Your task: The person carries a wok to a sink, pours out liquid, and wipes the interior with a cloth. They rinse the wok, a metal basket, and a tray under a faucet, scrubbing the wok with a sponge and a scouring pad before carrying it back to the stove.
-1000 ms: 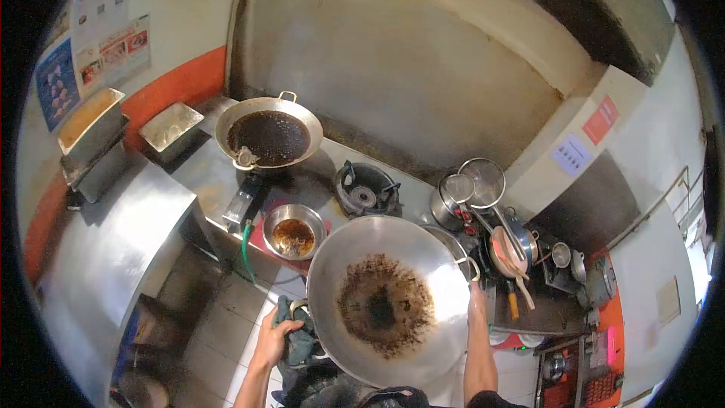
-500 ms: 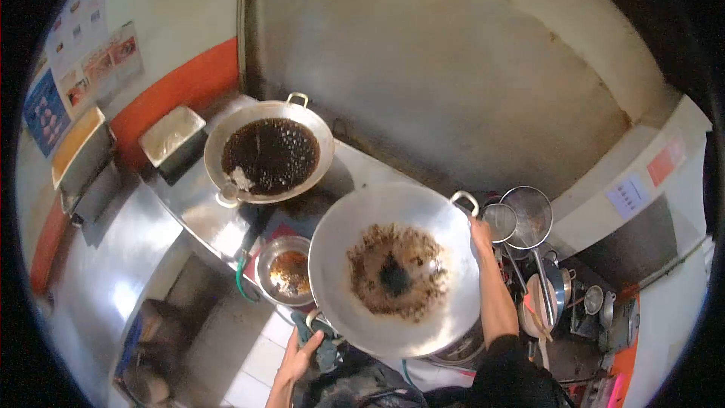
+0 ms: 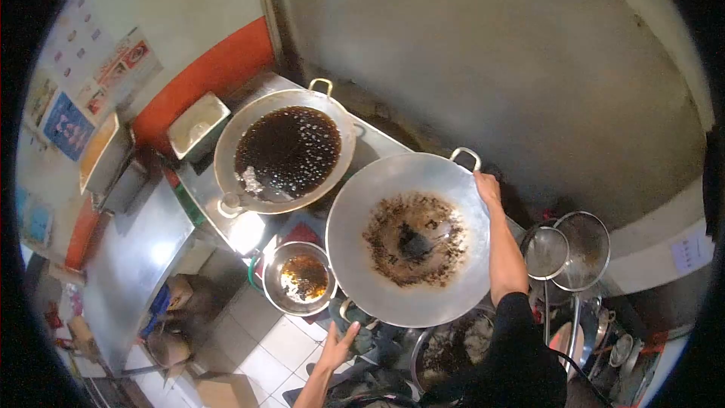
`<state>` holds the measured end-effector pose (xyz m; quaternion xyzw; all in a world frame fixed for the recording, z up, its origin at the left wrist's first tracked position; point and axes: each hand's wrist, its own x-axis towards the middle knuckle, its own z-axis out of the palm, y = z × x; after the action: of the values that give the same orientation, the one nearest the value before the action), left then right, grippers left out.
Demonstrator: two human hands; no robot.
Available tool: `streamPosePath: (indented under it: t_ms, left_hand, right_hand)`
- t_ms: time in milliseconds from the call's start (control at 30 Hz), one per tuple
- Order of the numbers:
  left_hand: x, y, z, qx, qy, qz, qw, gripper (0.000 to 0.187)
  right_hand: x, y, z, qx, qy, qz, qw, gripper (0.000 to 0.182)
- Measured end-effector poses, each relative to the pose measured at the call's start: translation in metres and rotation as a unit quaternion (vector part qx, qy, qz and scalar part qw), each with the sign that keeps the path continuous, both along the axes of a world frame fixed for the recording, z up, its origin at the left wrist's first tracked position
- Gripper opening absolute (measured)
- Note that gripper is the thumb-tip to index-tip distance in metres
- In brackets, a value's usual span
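Observation:
A wide metal wok (image 3: 347,219) with a scorched brown and black bottom is tilted in front of me, its inside facing up. My right hand (image 3: 488,189) grips its far right rim beside the loop handle (image 3: 466,157). At the near left edge, my left hand (image 3: 337,346) holds a dark green cloth (image 3: 362,336) against the other handle (image 3: 346,310); its fingers are partly hidden by the cloth. Just left of the wok sits a metal bowl (image 3: 276,298) with oily brown residue. Beneath its near edge shows a pan (image 3: 420,366) with dark contents.
Another large wok (image 3: 225,159) of dark bubbly oil stands on the metal counter at back left, near a rectangular tin (image 3: 198,127). Two long-handled strainers (image 3: 593,249) lie to the right. A grey wall (image 3: 483,53) rises behind; a steel worktop (image 3: 140,245) is at left.
The view has turned and shifted. Both hands have moved the wok farther from me, and the pan with dark contents below it has come into sight.

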<state>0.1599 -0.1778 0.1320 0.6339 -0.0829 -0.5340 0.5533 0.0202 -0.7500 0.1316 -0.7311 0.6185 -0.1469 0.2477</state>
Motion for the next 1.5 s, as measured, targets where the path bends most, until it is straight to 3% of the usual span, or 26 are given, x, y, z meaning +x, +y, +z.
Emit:
streamPosePath:
  t_ms: [233,433,567,633,800,967,1100,1167,1333,1500]
  left_hand:
    - [-0.004,-0.035,0.034,-0.034,-0.057,-0.016,0.998,0.061]
    - [-0.013,-0.033,0.024,0.006,-0.004,-0.005,1.000,0.061]
    - [-0.025,-0.033,0.019,-0.016,-0.035,0.016,0.999,0.058]
    - [-0.024,-0.032,0.019,0.003,-0.034,-0.001,0.999,0.057]
    - [-0.023,-0.031,0.023,-0.016,-0.028,0.002,0.999,0.055]
    - [-0.025,-0.025,0.017,-0.016,-0.036,-0.003,0.999,0.051]
    - [-0.027,-0.023,0.017,-0.020,-0.085,-0.009,0.996,0.051]
    - [-0.025,-0.025,0.025,-0.025,-0.055,-0.017,0.998,0.052]
    - [-0.018,-0.009,0.000,-0.060,-0.087,-0.031,0.994,0.053]
    - [0.007,0.042,-0.014,-0.049,-0.040,0.002,0.998,0.057]
  right_hand:
    - [0.000,-0.015,-0.019,0.028,-0.006,0.003,1.000,0.057]
    - [-0.009,-0.020,-0.022,0.035,0.016,0.030,0.999,0.051]
    - [-0.003,-0.014,-0.015,0.032,0.029,0.036,0.998,0.044]
    - [-0.004,-0.015,-0.013,0.064,0.063,0.053,0.995,0.045]
    - [-0.015,-0.001,-0.005,0.000,0.057,0.052,0.997,0.052]
    - [-0.034,0.046,0.034,-0.068,-0.063,0.037,0.995,0.052]
    - [-0.057,0.095,0.082,-0.064,-0.079,0.038,0.994,0.050]
    - [-0.069,0.127,0.109,-0.077,-0.094,0.044,0.992,0.048]
    - [-0.104,0.233,0.142,-0.105,-0.182,0.072,0.975,0.044]
    - [-0.120,0.371,0.164,-0.072,-0.247,0.004,0.966,0.042]
